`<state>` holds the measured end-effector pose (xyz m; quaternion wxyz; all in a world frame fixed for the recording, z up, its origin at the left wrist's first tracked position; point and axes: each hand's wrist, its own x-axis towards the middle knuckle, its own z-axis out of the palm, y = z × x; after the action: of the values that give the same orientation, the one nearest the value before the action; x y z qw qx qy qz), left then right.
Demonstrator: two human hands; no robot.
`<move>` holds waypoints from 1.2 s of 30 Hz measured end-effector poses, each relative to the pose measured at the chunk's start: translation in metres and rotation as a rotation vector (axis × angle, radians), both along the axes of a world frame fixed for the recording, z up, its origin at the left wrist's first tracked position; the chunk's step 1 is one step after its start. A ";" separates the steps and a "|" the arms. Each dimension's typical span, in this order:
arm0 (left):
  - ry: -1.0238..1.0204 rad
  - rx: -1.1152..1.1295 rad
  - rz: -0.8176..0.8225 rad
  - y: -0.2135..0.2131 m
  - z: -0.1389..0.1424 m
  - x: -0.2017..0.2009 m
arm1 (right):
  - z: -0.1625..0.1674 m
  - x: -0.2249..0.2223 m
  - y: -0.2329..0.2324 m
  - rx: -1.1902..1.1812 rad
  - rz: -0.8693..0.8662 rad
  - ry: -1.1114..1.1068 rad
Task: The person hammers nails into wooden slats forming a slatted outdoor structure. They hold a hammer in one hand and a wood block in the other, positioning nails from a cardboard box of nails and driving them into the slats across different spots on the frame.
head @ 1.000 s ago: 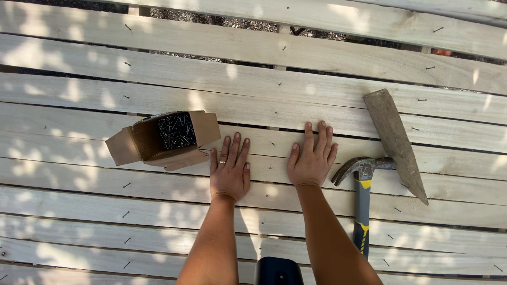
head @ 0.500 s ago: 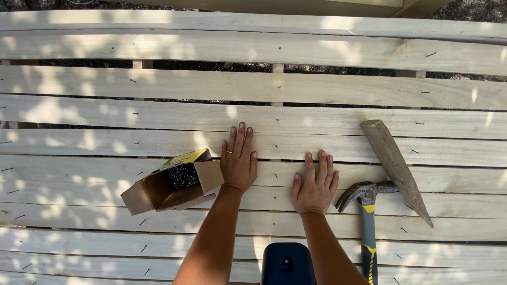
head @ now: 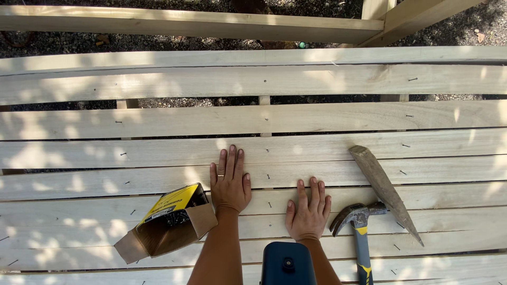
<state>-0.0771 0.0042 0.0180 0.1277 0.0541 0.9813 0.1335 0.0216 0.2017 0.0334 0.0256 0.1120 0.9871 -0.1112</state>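
Note:
My left hand lies flat, palm down, on the pale wooden slats, with a ring on one finger. My right hand also rests flat on a slat, a little nearer to me and to the right. Neither hand holds anything. An open cardboard box with a yellow label and dark nails inside lies on its side just left of my left wrist. A claw hammer with a yellow and dark handle lies right of my right hand.
A pointed wooden wedge lies diagonally beside the hammer head. A dark blue object sits at the bottom between my forearms. Gaps between slats show gravel below. Timber beams cross the top.
Both hands have shifted forward across the slats, left ahead of right, still flat. The view has tilted up, showing the far beams and gravel. Box and hammer now sit lower in view.

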 end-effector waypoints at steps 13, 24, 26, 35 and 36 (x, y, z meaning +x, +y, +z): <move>-0.031 -0.045 -0.020 -0.001 -0.003 0.002 | -0.001 0.003 0.001 0.009 0.000 -0.014; -0.022 -0.013 -0.003 -0.002 -0.006 0.001 | 0.000 -0.003 -0.002 0.021 0.020 0.032; -0.018 -0.014 -0.001 -0.002 -0.006 0.001 | -0.002 -0.002 -0.002 -0.001 0.029 0.033; 0.020 0.040 0.012 -0.005 -0.007 0.001 | 0.012 -0.045 -0.008 -0.094 -0.104 0.020; 0.013 0.046 0.015 -0.005 -0.006 0.002 | 0.013 -0.066 -0.006 -0.121 -0.027 0.078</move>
<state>-0.0756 -0.0007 0.0120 0.1189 0.0507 0.9792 0.1564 -0.0442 0.1960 0.0469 -0.0078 0.1193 0.9773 -0.1750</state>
